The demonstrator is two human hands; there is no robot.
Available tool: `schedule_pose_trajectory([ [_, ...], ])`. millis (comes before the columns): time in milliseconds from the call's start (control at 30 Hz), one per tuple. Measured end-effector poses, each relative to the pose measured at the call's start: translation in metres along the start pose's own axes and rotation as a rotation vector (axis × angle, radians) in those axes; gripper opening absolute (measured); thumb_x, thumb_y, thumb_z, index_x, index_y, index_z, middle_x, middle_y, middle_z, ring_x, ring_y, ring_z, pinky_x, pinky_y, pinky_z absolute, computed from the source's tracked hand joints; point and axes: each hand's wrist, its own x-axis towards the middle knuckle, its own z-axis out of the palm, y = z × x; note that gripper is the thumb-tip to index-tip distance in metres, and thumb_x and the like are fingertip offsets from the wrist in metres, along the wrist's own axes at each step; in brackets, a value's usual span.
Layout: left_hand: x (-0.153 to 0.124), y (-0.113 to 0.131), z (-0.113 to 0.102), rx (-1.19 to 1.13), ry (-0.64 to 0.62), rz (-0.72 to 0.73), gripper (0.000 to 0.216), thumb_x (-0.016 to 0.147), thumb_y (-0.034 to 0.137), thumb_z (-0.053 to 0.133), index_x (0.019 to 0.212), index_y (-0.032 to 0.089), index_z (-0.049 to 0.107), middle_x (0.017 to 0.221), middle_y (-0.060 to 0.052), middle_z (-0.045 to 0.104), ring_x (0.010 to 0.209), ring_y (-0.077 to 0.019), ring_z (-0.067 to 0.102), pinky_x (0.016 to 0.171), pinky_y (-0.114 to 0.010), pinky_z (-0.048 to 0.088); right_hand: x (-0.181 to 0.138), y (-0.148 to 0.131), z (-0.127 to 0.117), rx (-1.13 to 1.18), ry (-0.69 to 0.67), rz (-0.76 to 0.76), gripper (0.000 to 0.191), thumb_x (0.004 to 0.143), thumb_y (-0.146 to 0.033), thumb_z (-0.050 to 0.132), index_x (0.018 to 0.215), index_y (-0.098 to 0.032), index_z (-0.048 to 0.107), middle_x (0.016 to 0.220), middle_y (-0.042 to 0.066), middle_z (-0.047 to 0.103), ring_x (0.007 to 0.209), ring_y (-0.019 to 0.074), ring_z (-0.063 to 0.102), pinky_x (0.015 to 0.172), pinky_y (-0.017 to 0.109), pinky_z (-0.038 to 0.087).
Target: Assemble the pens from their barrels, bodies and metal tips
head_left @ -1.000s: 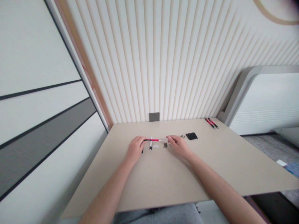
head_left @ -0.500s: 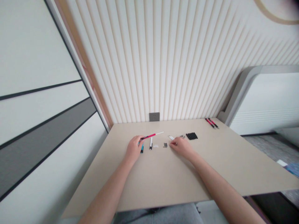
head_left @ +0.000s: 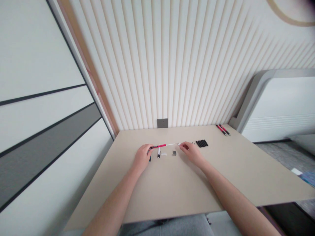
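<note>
**Red pen held up between both hands, mid-worktop**

Red pen (head_left: 159, 146) is off the worktop (head_left: 172, 190), lying nearly level, with its thin white end pointing toward 3 o'clock. The left hand (head_left: 142, 156) has its fingers closed round the dark back end of the pen. The white tip stops just short of the right hand (head_left: 191, 151), which is pinched shut on a tiny pale piece (head_left: 178, 144). I can't tell if that piece actually touches the tip.

Right under the pen on the worktop there's a black-and-white pen (head_left: 158, 152). At 3 o'clock of that are some small white bits (head_left: 164, 153), then a small dark piece (head_left: 174, 152). A dark stick (head_left: 150, 159) peeks out from under the left hand's fingers.

Further out, a row of black pieces (head_left: 201, 143) sits at 2 o'clock of the right hand, close by. Two red-and-black pens (head_left: 223, 129) lie well apart near the back edge, also around 2 o'clock. A grey wall socket (head_left: 162, 123) is at 12 o'clock, behind everything.
</note>
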Motion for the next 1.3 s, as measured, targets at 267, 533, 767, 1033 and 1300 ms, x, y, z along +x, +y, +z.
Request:
schedule_pose_trajectory([
  [267,0.001,0.005,-0.001,0.010,-0.036,0.036,0.012,0.091,0.020,0.056,0.097,0.021,0.065,0.094,-0.006,0.070,0.089,-0.0218,0.064,0.083,-0.037,0.051,0.005,-0.006,0.006,0.589,0.084,0.162,0.039,0.077,-0.048,0.066,0.098,-0.015,0.069,0.083,0.008,0.072,0.077,0.0203,0.069,0.071,0.034,0.054],
  [533,0.001,0.005,-0.002,0.020,-0.043,0.028,0.011,0.092,0.020,0.055,0.097,0.020,0.065,0.094,-0.006,0.069,0.089,-0.0220,0.064,0.081,-0.036,0.051,0.005,-0.007,0.004,0.596,0.012,0.164,0.043,0.070,-0.051,0.073,0.092,-0.015,0.071,0.077,0.007,0.072,0.070,0.0169,0.064,0.065,0.029,0.049],
  [767,0.001,0.005,-0.002,0.020,-0.031,0.031,0.012,0.093,0.021,0.054,0.098,0.021,0.064,0.094,-0.005,0.069,0.090,-0.0218,0.064,0.082,-0.036,0.051,0.003,-0.011,0.004,0.584,-0.002,0.164,0.041,0.070,-0.048,0.072,0.093,-0.014,0.071,0.077,0.005,0.070,0.068,0.0158,0.060,0.066,0.029,0.046],
  [1033,0.001,0.004,-0.001,0.017,-0.019,0.021,0.011,0.093,0.021,0.054,0.098,0.020,0.064,0.094,-0.005,0.070,0.090,-0.0216,0.065,0.082,-0.035,0.051,0.003,-0.011,0.002,0.610,0.039,0.186,0.042,0.069,-0.048,0.074,0.093,-0.014,0.071,0.074,0.005,0.070,0.066,0.0155,0.059,0.064,0.029,0.045],
  [1300,0.002,0.007,-0.003,0.028,-0.034,0.026,0.013,0.093,0.022,0.053,0.099,0.020,0.065,0.094,-0.006,0.070,0.090,-0.0213,0.064,0.083,-0.035,0.050,0.002,-0.011,0.005,0.629,-0.011,0.154,0.037,0.070,-0.045,0.074,0.091,-0.015,0.071,0.073,0.005,0.070,0.067,0.0153,0.059,0.065,0.029,0.045],
])
